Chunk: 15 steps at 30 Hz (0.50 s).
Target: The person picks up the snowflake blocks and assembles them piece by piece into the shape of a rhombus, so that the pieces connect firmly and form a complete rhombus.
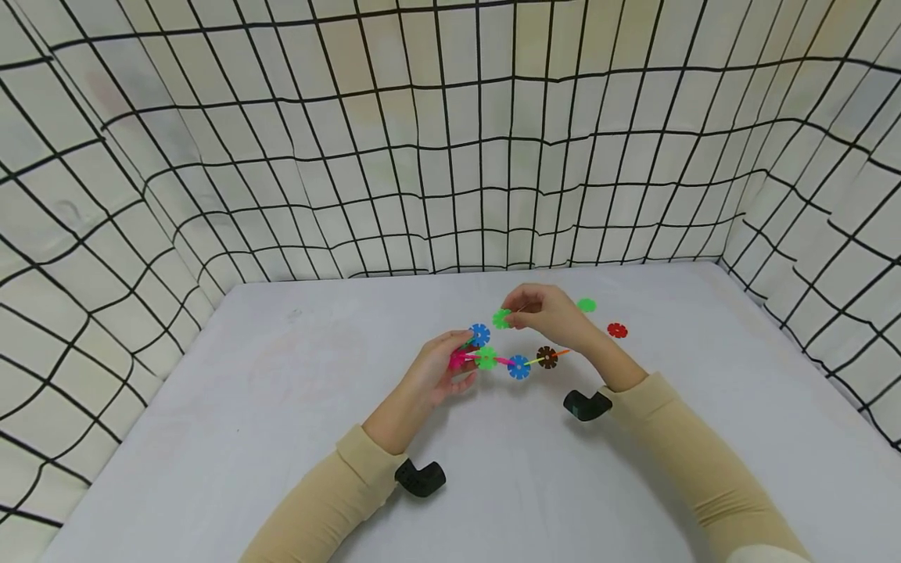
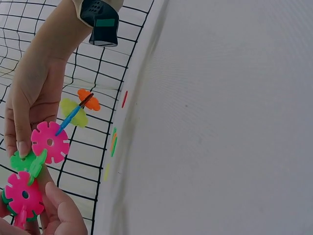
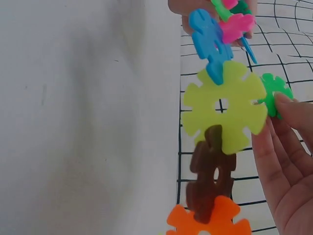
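My left hand [image 1: 436, 367] grips one end of a chain of slotted snowflake discs, with a pink disc [image 1: 457, 359] at its fingers and a blue disc [image 1: 479, 335] by the fingertips. From there the chain runs rightward through a green disc [image 1: 486, 358], another blue disc [image 1: 519, 367], a yellow disc [image 3: 200, 112], a brown disc [image 3: 200, 161] and an orange disc [image 3: 215, 215]. My right hand [image 1: 545, 313] pinches a separate-looking green snowflake disc [image 3: 275, 93] between thumb and fingers, above and behind the chain. Whether it touches another disc I cannot tell.
On the white table [image 1: 281, 391], beyond the right forearm, lie a loose green disc [image 1: 586, 305] and a red disc [image 1: 617, 330]. White walls with black grid lines [image 1: 479, 156] enclose the back and sides. Each wrist bears a black device [image 1: 587, 406].
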Each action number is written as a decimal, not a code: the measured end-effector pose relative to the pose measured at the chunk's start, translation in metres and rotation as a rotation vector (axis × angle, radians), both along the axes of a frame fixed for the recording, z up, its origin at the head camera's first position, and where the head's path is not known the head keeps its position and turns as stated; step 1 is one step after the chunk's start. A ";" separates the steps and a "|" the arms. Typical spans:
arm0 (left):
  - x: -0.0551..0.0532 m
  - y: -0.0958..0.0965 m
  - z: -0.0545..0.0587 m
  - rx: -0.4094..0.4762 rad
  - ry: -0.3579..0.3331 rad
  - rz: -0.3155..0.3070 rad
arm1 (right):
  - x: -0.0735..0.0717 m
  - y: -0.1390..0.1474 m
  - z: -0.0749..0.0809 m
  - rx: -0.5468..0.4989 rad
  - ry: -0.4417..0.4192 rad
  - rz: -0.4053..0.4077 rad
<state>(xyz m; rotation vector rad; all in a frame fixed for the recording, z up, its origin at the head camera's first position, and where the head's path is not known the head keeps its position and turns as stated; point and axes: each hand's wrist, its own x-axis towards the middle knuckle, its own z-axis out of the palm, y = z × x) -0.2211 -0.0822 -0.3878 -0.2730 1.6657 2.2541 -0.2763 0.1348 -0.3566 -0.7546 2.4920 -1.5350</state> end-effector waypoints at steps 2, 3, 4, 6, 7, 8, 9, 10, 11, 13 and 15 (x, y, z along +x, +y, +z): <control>0.001 0.000 0.000 -0.001 0.000 -0.003 | 0.002 -0.002 -0.001 0.015 0.001 0.002; 0.001 0.000 0.000 -0.003 0.000 -0.006 | 0.002 -0.003 -0.001 0.020 0.003 0.001; 0.001 0.000 0.000 -0.001 -0.001 -0.007 | 0.003 -0.003 -0.001 0.025 0.004 0.000; 0.001 0.001 -0.001 -0.001 -0.003 -0.009 | 0.004 -0.004 -0.002 0.030 0.004 -0.004; 0.001 0.001 -0.001 -0.001 -0.004 -0.010 | 0.004 -0.004 -0.003 0.031 0.004 -0.006; 0.002 0.001 -0.001 0.000 -0.005 -0.011 | 0.004 -0.004 -0.003 0.030 0.003 -0.006; 0.002 0.001 -0.001 0.000 -0.007 -0.012 | 0.004 -0.004 -0.003 0.031 0.005 -0.006; 0.002 0.002 -0.001 0.003 -0.008 -0.011 | 0.004 -0.004 -0.004 0.031 0.005 -0.005; 0.002 0.001 -0.001 0.002 -0.008 -0.011 | 0.004 -0.004 -0.004 0.030 0.005 -0.003; 0.003 0.002 0.000 0.004 -0.008 -0.011 | 0.004 -0.004 -0.005 0.031 0.010 0.003; 0.003 0.002 0.000 0.003 -0.008 -0.012 | 0.005 -0.004 -0.005 0.031 0.014 0.009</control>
